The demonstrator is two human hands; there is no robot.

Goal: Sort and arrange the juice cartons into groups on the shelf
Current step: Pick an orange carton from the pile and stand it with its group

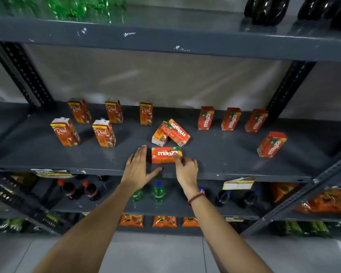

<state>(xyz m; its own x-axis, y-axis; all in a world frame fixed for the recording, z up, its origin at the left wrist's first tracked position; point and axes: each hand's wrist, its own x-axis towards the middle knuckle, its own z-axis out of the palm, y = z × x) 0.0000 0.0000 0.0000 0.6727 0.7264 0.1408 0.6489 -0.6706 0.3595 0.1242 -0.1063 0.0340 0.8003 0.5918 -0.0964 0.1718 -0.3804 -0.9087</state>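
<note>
The fingers of the right hand [186,170] are curled loosely onto the right end of a Maaza carton lying flat [166,155] at the shelf's front edge — contact is made by the index fingertip [177,157], but a closed grasp is not yet formed. The left hand [136,168] is held flat and open just left of the same carton, fingers together and straight, thumb spread out toward the shelf lip; whether its fingertips touch the carton's left end cannot be told.

Just beyond the fingertips, two more cartons are seen toppled — a tipped Maaza carton [178,132] resting against a fallen carton with a white end [159,136], whose brand cannot be read for certain. These three are judged to be the unsorted remainder.

Farther out to the left of the left hand, five Real cartons [103,133] are stood upright in two rows, well apart from the loose ones. To the right of the right hand, three upright Maaza cartons [230,118] are lined along the back of the grey shelf [215,154], with a fourth Maaza carton [271,144] stood nearer the front at the far right.

The sorting is judged to be well advanced: both groups are formed, and only the flat carton under the fingers and the toppled pair are left to be stood up and placed with their kind.
</note>
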